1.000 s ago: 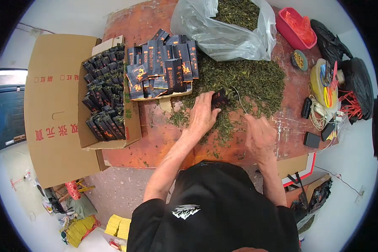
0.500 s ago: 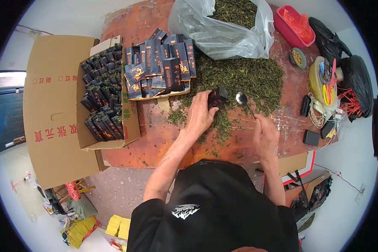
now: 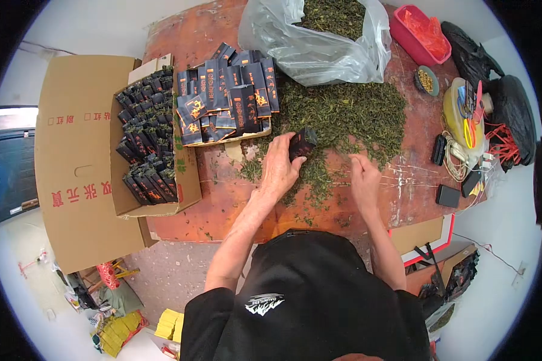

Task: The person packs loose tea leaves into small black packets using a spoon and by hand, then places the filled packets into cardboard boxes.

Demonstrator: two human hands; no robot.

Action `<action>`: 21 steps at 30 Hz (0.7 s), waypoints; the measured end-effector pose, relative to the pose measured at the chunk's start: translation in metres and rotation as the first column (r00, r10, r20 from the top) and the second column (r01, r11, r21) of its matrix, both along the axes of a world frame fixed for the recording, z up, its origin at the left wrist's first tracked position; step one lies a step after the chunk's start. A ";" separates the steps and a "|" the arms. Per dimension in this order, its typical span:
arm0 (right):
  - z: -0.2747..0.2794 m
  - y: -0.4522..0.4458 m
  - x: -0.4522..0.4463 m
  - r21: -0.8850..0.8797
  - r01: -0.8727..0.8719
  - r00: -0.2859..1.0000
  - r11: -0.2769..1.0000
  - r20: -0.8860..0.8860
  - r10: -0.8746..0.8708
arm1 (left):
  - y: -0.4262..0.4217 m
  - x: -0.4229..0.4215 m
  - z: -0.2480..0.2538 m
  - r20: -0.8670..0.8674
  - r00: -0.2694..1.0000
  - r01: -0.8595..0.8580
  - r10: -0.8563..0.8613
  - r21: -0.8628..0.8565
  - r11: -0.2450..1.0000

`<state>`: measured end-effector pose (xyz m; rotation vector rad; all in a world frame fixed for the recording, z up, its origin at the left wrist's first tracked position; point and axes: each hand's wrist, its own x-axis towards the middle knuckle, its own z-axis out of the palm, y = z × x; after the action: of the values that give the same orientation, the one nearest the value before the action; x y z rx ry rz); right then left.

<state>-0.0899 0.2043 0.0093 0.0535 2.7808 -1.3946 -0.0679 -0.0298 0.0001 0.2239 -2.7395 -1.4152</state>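
Observation:
My left hand [image 3: 279, 166] grips a small black packet [image 3: 302, 143] with red print, held over the near left edge of the loose dried leaves [image 3: 361, 114]. To the right, my right hand [image 3: 365, 179] is closed in a pinch on the spoon's handle; the spoon's bowl is hard to make out against the leaves. A shallow box of flat black packets [image 3: 238, 96] is beyond my left hand. Left of it, a cardboard box [image 3: 190, 180] holds many filled black packets standing in rows.
At the back is a clear plastic bag [image 3: 319, 57] of leaves. On the right are a pink basin [image 3: 403, 42], a small bowl [image 3: 426, 80], a yellow container [image 3: 454, 111], coiled cable [image 3: 457, 167], a black box [image 3: 447, 195] and black bags [image 3: 512, 108].
The spoon's bowl, plainly visible half a second ago, is now hard to see. My right hand has shifted left and away from my body, and my left hand has moved slightly left with the packet.

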 end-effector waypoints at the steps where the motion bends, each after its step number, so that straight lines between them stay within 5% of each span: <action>1: -0.011 -0.001 -0.004 -0.069 0.003 1.000 0.998 0.017 -0.002 | 0.000 0.001 -0.001 -0.004 1.000 0.003 -0.003 -0.005 1.000; 9: -0.020 -0.001 -0.006 -0.496 0.089 0.988 0.864 0.151 -0.015 | -0.002 0.001 -0.005 -0.036 0.999 0.000 -0.001 -0.039 0.999; 21: 0.009 0.014 -0.005 -0.498 0.111 0.992 0.860 0.102 -0.069 | 0.003 -0.004 -0.003 -0.012 1.000 0.013 -0.014 -0.045 0.999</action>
<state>-0.0947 0.2185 0.0181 0.2225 2.2841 -2.0433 -0.0715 -0.0272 -0.0033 0.1945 -2.7648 -1.3522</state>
